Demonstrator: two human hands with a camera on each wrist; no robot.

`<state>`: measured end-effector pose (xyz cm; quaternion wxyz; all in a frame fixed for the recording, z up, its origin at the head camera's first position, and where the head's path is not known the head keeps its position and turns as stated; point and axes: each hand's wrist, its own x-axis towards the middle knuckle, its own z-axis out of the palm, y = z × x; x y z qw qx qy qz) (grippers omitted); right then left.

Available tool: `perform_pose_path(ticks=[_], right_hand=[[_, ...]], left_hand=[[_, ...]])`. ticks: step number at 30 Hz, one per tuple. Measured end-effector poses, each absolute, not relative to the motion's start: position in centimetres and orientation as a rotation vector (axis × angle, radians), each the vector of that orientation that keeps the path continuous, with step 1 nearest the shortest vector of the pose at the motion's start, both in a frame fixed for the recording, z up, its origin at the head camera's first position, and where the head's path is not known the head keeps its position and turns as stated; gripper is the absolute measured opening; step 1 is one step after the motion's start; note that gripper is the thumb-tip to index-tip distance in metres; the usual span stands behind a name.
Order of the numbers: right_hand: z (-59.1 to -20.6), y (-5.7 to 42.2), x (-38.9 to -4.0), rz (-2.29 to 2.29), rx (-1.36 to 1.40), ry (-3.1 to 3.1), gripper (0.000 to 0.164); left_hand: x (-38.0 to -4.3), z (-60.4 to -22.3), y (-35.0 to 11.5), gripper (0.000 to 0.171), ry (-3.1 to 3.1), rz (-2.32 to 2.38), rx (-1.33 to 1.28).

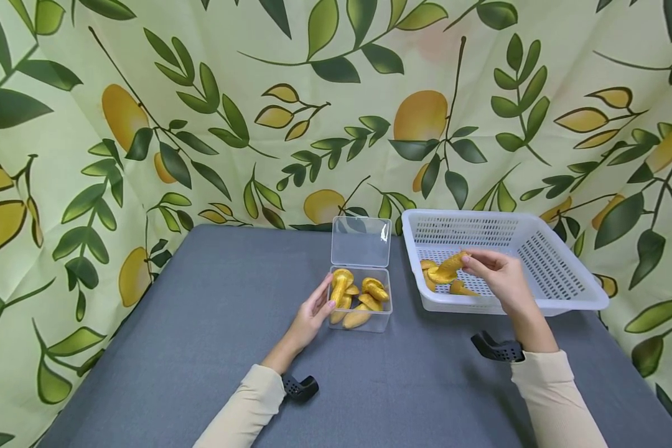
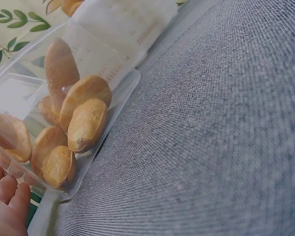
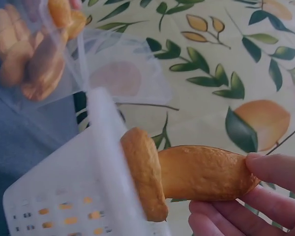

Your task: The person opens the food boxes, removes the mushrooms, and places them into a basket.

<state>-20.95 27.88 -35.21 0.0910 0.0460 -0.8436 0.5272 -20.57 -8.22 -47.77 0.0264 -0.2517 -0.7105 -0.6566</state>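
My right hand (image 1: 501, 277) pinches a yellow-brown mushroom (image 3: 201, 172) by its stem end, between thumb and fingers, with the cap pointing left. It hangs over the left part of a white perforated basket (image 1: 565, 303), where a few more mushrooms (image 1: 462, 288) lie. On the table, a clear plastic box (image 1: 378, 322) has its hinged lid (image 1: 361, 241) raised at the back. Several mushrooms (image 1: 357, 318) lie inside it, some overlapping. My left hand (image 1: 309, 320) rests against the box's left side, fingers extended along the wall and thumb near the front corner.
A grey cloth-covered table (image 1: 213, 323) bears both containers, the basket standing right of the box. Behind and at both sides hangs a leaf-and-fruit patterned curtain (image 1: 213, 180). Black bands with camera mounts (image 1: 498, 348) sit at both wrists.
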Motion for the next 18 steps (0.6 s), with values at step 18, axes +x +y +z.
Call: perform_pose_path(ticks=[18], right_hand=[[-36.28, 27.40, -20.49, 1.465, 0.068, -2.649, 0.049]], left_hand=[[-20.69, -47.78, -8.28, 0.057, -2.200, -2.027, -0.782]])
